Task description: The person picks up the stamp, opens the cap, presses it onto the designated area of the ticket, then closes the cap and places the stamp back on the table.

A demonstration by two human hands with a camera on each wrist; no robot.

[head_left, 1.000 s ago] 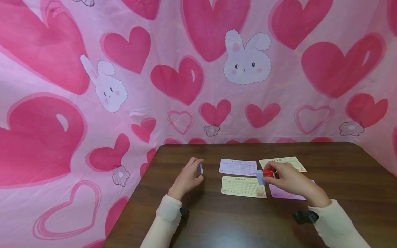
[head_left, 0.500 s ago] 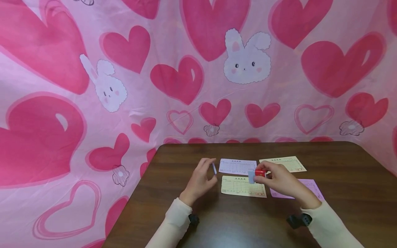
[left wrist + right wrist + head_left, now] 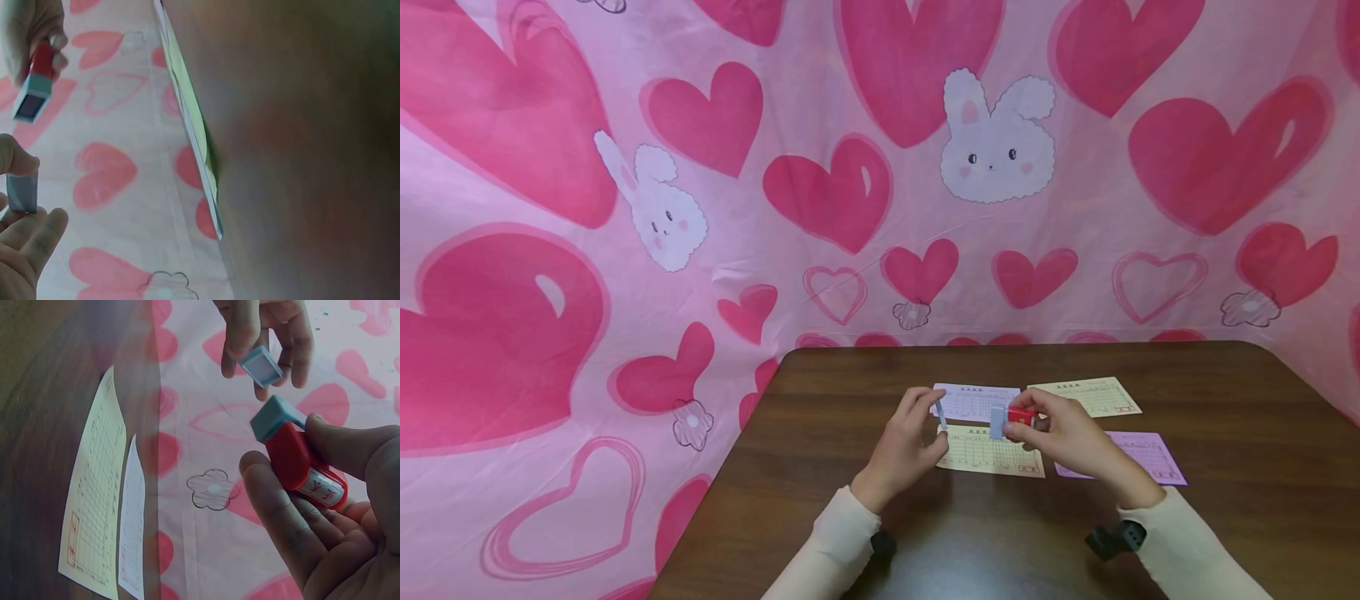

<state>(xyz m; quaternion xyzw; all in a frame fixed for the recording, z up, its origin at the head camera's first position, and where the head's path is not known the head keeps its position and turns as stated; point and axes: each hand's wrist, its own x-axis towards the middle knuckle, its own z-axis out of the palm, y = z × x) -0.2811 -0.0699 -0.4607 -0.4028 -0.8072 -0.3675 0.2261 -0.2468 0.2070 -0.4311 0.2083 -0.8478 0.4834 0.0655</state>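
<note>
My right hand (image 3: 1082, 442) pinches a red stamp (image 3: 290, 456) with a pale blue end and a white label, thumb on one side and fingers on the other. Its dark stamping face (image 3: 31, 105) shows uncovered in the left wrist view. Between thumb and fingers, my left hand (image 3: 901, 450) holds a small pale blue cap (image 3: 261, 365), hollow side toward the stamp. A short gap separates cap and stamp. Both are held above the yellow slip (image 3: 985, 460) and the lilac slip (image 3: 973, 396), each a printed form partly covered by the hands.
On the brown wooden table (image 3: 985, 542), another yellow slip (image 3: 1101, 396) lies at the back right, with a purple slip (image 3: 1146, 454) in front of it, partly behind my right wrist. A pink cloth (image 3: 880, 200) with hearts and rabbits hangs behind the table.
My left hand has moved right with the cap, to the slips' left edges. The right hand has shifted left with the stamp, narrowing the gap and uncovering more of the purple slip.
</note>
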